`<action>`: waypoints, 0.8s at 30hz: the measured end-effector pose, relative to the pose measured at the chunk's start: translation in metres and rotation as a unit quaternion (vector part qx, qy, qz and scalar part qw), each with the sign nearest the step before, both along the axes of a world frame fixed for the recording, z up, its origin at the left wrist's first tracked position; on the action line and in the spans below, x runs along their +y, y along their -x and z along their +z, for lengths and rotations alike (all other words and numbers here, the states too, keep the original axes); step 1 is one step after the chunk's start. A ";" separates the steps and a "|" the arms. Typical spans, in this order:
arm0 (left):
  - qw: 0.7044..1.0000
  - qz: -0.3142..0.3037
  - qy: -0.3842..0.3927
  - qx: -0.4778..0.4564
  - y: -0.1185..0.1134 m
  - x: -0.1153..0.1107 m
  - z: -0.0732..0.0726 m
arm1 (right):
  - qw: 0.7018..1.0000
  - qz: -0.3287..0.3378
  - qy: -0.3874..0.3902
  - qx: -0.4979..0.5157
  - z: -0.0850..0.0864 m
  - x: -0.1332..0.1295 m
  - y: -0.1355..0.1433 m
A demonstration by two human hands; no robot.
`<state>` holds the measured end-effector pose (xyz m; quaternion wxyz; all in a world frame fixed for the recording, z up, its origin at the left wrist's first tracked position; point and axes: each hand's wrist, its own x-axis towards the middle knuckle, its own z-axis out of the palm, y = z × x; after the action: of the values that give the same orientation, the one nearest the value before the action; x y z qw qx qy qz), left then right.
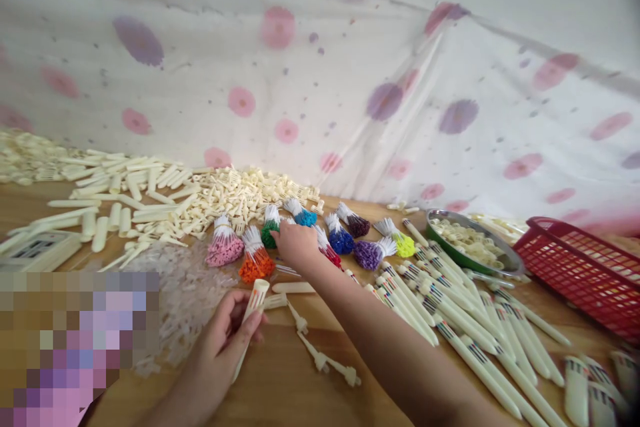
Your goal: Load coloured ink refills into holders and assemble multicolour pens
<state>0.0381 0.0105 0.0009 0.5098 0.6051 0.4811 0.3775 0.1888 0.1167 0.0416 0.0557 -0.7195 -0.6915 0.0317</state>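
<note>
My left hand point(227, 330) is closed around a cream multicolour pen barrel point(255, 300), held tilted with its slotted end up; a spot of orange shows in a slot. My right hand point(296, 247) reaches across to the bundles of coloured pen parts on white stems, its fingers curled down beside the green bundle point(271, 225). What its fingertips grip is hidden. Close by are the orange bundle point(257, 263), the pink bundle point(224, 247), the light blue bundle point(301, 212) and the red bundle point(327, 250), which my right hand partly covers.
Finished-looking pens point(465, 307) lie in rows at right, near a green-sided dish point(450, 253) of pale rings and a red basket point(585, 273). Loose cream parts point(250, 193) are heaped at the back left. Clear small pieces point(170, 293) spread left; cream connector pieces point(320, 357) lie in front.
</note>
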 end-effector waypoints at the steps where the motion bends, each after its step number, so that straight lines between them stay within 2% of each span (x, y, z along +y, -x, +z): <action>1: 1.000 -0.002 -0.003 0.002 0.001 0.000 -0.001 | 1.000 -0.005 0.007 0.001 -0.001 0.001 -0.002; 7: 1.000 -0.015 -0.015 -0.009 0.003 0.000 -0.009 | 0.999 -0.009 0.047 0.017 0.000 0.008 -0.024; 13: 0.999 -0.042 -0.021 0.004 0.003 0.000 -0.012 | 0.997 -0.012 0.076 -0.012 0.007 0.022 -0.010; 17: 0.999 -0.034 -0.017 0.002 0.002 0.002 -0.012 | 0.996 -0.010 0.079 -0.030 0.005 0.026 -0.003; 24: 0.998 0.013 0.009 -0.053 -0.005 0.011 -0.006 | 0.995 0.012 0.095 -0.043 0.006 0.014 -0.007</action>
<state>0.0431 0.0219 -0.0050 0.5352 0.5732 0.4643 0.4115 0.1960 0.1310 0.0478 -0.0425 -0.7140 -0.6957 0.0668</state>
